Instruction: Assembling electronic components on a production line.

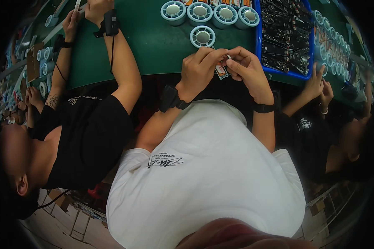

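Observation:
Just in front of the green table's near edge, both hands meet over a small circuit board [221, 71] with an orange part and a pale edge. My left hand [197, 70] is closed, its thumb and fingers pinching at the board's upper end. Closed too, my right hand [250, 74] has thumb and forefinger pressed together beside a tiny whitish piece [228, 57], which is too small to name. Fingers cover part of the board. Directly beyond them stands a light-blue round housing [202, 37] with a silvery disc in its spoked top.
Several similar round housings [226, 15] line the table [153, 54] farther back, with orange-marked parts behind. On the right, a blue tray [258, 41] holds many dark strip-like parts. Co-workers' arms [124, 70] reach over the table at left, and another's hands [316, 85] at right.

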`<state>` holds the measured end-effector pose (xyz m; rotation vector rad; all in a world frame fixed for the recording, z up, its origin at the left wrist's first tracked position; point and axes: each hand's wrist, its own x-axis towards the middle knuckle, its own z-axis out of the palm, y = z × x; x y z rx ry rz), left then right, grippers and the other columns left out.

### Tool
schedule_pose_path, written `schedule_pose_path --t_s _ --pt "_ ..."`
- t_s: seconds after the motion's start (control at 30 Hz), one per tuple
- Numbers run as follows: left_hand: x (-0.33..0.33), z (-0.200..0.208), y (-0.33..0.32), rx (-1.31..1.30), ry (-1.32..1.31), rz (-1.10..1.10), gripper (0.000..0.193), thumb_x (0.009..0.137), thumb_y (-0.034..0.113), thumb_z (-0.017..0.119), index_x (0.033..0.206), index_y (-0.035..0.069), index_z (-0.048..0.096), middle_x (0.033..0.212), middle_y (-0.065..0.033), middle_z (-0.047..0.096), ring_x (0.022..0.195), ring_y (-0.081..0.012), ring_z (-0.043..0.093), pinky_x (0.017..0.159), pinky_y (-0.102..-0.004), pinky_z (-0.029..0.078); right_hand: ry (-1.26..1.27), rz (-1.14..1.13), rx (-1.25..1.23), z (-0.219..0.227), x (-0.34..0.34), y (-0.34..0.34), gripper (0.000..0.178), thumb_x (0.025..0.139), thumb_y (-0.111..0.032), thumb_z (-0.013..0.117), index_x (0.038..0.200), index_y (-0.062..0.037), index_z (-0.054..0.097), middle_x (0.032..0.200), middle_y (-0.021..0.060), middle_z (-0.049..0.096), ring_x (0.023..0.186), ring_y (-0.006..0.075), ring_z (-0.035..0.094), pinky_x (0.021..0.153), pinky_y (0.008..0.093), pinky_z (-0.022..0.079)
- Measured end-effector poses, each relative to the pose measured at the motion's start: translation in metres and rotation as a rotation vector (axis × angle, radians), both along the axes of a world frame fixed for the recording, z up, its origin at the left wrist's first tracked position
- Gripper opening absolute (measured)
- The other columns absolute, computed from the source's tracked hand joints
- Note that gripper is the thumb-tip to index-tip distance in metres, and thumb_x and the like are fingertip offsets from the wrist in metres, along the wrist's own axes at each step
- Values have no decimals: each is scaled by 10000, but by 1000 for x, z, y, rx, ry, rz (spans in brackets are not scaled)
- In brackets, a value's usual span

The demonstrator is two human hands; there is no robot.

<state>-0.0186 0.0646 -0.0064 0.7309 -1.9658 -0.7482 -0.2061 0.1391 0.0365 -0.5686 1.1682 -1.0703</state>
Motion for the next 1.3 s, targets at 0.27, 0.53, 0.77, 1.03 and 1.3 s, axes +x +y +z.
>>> schedule_pose_path --t_s 0.27,0.53,0.77,1.03,1.3 --pt "1 -2 -1 11 45 -53 187 920 -24 768 1074 67 714 922 -65 673 713 -260 720 573 -351 558 -11 64 19 6 -2 -6 275 1012 -145 776 1225 -4 676 995 39 726 680 22 516 545 188 346" --pt "5 -3 -6 34 73 -85 224 932 30 788 1134 74 701 985 -73 684 720 -253 714 574 -342 558 66 55 38 11 6 -6 282 1018 -146 764 1239 7 680 966 30 708 652 19 513 522 186 344" --pt "18 24 0 140 5 -57 244 912 95 834 1136 100 738 1074 -44 688 734 -191 715 587 -307 575 293 -231 -58 16 23 -3 235 1122 -219 613 1246 -22 647 960 46 706 619 42 537 501 199 388" --pt "10 16 -2 -119 -65 -2 250 862 97 865 1094 106 772 1138 -25 691 758 -167 727 603 -292 590 229 -234 -91 8 25 -3 245 1143 -250 567 1265 -45 625 952 41 711 601 33 505 494 189 353" --pt "9 28 -4 -103 -140 -25 252 844 50 855 1074 99 764 1093 -37 702 751 -205 738 606 -314 585 273 -219 -117 11 20 -9 249 1137 -247 576 1283 -51 622 970 27 712 607 13 444 501 179 290"
